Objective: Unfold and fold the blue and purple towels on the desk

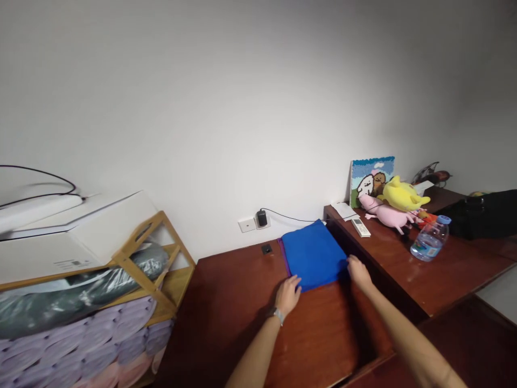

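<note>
Head view, one frame. A folded blue cloth point(312, 253) is laid flat on the lower counter point(226, 302), pushed back towards the wall and butted against the side of the raised counter point(436, 269) on the right. A thin purple edge is seen along the cloth's left side.

Left hand point(287, 293): placed at the cloth's near left corner, fingers spread flat and touching the fabric edge; nothing is gripped. A watch point(278, 314) is worn on that wrist.

Right hand point(358, 272): set at the cloth's near right corner, fingers curled onto the edge. Whether the fabric is pinched or only pressed cannot be told from this angle.

On the raised counter, well apart from the hands: a white remote point(361, 227), a pink plush point(385, 214) with a yellow plush point(404, 195) lying on top of it, a woolly picture panel point(371, 178) leaned against the wall behind them, a water bottle point(430, 238) lying tilted with its blue cap up-right, and a black bag point(484, 213) at the far right.

On the wall just behind the cloth: a socket plate point(247, 224) with a black charger point(262, 218) plugged in beside it, cable run to the right.

Left of the counter: a wooden rack point(161, 269) is stacked with rolled lilac and pink towels point(81, 345), a grey plastic-wrapped bundle point(60, 302) above them, and a white box point(68, 237) on top.
</note>
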The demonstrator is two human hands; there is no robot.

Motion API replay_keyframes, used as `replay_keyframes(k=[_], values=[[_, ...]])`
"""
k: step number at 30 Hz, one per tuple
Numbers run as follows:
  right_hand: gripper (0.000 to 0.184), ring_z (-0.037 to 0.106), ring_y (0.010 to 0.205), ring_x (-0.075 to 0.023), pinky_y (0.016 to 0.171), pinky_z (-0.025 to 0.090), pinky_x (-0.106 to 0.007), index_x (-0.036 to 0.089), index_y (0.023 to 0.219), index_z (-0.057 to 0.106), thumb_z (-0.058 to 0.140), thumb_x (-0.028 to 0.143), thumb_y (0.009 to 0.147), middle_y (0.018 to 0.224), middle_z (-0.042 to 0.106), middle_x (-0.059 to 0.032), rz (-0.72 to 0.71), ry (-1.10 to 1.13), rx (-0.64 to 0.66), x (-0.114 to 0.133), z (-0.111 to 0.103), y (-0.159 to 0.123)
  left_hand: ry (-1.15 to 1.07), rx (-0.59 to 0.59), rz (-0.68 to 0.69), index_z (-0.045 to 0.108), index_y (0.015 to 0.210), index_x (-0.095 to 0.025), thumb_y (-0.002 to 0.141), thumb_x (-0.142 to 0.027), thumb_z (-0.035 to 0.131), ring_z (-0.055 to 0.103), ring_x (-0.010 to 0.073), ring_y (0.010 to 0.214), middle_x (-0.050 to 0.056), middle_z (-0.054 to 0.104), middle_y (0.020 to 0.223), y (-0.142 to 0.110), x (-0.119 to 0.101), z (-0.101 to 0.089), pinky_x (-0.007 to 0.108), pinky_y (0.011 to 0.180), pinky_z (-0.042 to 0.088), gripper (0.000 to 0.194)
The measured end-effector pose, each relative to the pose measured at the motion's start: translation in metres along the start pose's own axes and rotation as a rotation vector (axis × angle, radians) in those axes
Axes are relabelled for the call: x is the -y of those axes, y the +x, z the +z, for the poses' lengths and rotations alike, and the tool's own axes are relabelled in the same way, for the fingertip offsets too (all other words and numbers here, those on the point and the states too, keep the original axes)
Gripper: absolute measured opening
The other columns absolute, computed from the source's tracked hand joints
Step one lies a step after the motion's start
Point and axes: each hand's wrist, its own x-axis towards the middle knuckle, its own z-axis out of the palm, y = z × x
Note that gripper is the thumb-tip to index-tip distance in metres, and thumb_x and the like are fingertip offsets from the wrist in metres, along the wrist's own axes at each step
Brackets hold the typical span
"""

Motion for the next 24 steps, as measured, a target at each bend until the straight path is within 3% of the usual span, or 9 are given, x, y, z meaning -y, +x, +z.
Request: replay_keyframes(k=[4, 7, 10, 13, 16, 19, 21, 24], values=[[0.021, 0.078, 0.115, -0.0334, 0.111, 0.059, -0.046, 0.015, 0.097, 0.076, 0.062, 0.027, 0.086, 0.124, 0.078, -0.022, 0.214, 0.191, -0.038, -0.015, 0.046, -0.039, 0.095, 0.042, -0.017, 0.082, 0.128, -0.029, 0.086, -0.023, 0.072, 0.066, 0.0446, 0.144, 0.015, 0.074, 0.151, -0.034, 0.033, 0.041, 0.055, 0.126, 0.051, 0.043], [0.03, 0.078, 0.107, -0.0348, 0.103, 0.064, -0.05, 0.022, 0.089, 0.068, 0.061, 0.051, 0.091, 0.092, 0.077, -0.0137, 0.305, 0.377, -0.074, -0.018, 0.061, -0.052, 0.154, 0.011, 0.029, 0.075, 0.14, -0.032, 0.097, -0.029, 0.06, 0.064, 0.0409, 0.147, 0.012, 0.071, 0.156, -0.041, 0.051, 0.054, 0.053, 0.129, 0.049, 0.045], [0.049, 0.077, 0.095, -0.0297, 0.091, 0.068, -0.044, 0.027, 0.078, 0.054, 0.061, 0.073, 0.091, 0.076, 0.069, -0.0064, 0.289, 0.586, -0.06, -0.004, 0.072, -0.057, 0.21, -0.018, 0.03, 0.071, 0.144, -0.034, 0.102, -0.029, 0.052, 0.067, 0.0375, 0.142, 0.01, 0.073, 0.15, -0.039, 0.059, 0.06, 0.056, 0.127, 0.051, 0.046], [0.064, 0.073, 0.079, -0.0227, 0.081, 0.067, -0.038, 0.028, 0.073, 0.04, 0.058, 0.087, 0.088, 0.063, 0.057, -0.0002, 0.301, 0.791, -0.003, 0.023, 0.081, -0.056, 0.273, -0.033, 0.025, 0.075, 0.135, -0.034, 0.104, -0.025, 0.047, 0.071, 0.0356, 0.135, 0.009, 0.075, 0.141, -0.037, 0.057, 0.061, 0.053, 0.121, 0.057, 0.042], [0.066, 0.066, 0.066, -0.0167, 0.072, 0.064, -0.032, 0.028, 0.072, 0.034, 0.051, 0.089, 0.091, 0.056, 0.047, 0.0034, 0.338, 0.912, 0.06, 0.048, 0.084, -0.055, 0.301, -0.013, 0.032, 0.077, 0.128, -0.029, 0.104, -0.02, 0.042, 0.071, 0.0381, 0.131, 0.012, 0.075, 0.133, -0.038, 0.049, 0.057, 0.053, 0.117, 0.059, 0.044], [0.059, 0.063, 0.063, -0.015, 0.069, 0.062, -0.031, 0.028, 0.073, 0.035, 0.049, 0.082, 0.094, 0.056, 0.047, 0.0036, 0.314, 0.899, 0.077, 0.058, 0.078, -0.062, 0.314, 0.045, 0.05, 0.076, 0.128, -0.024, 0.102, -0.015, 0.034, 0.071, 0.0415, 0.126, 0.016, 0.075, 0.127, -0.05, 0.04, 0.049, 0.056, 0.113, 0.06, 0.051], [0.054, 0.063, 0.062, -0.015, 0.069, 0.063, -0.033, 0.028, 0.075, 0.036, 0.045, 0.077, 0.096, 0.057, 0.049, 0.0033, 0.273, 0.881, 0.079, 0.059, 0.071, -0.077, 0.317, 0.091, 0.072, 0.077, 0.128, -0.023, 0.101, -0.015, 0.03, 0.072, 0.0426, 0.124, 0.018, 0.075, 0.125, -0.069, 0.033, 0.044, 0.057, 0.113, 0.06, 0.054], [0.053, 0.065, 0.062, -0.0171, 0.065, 0.062, -0.033, 0.028, 0.077, 0.039, 0.037, 0.077, 0.097, 0.058, 0.053, 0.0025, 0.138, 0.838, 0.072, 0.058, 0.059, -0.123, 0.309, 0.151, 0.118, 0.077, 0.127, -0.027, 0.103, -0.022, 0.029, 0.074, 0.0428, 0.122, 0.018, 0.075, 0.122, -0.12, 0.023, 0.039, 0.06, 0.111, 0.062, 0.053]])
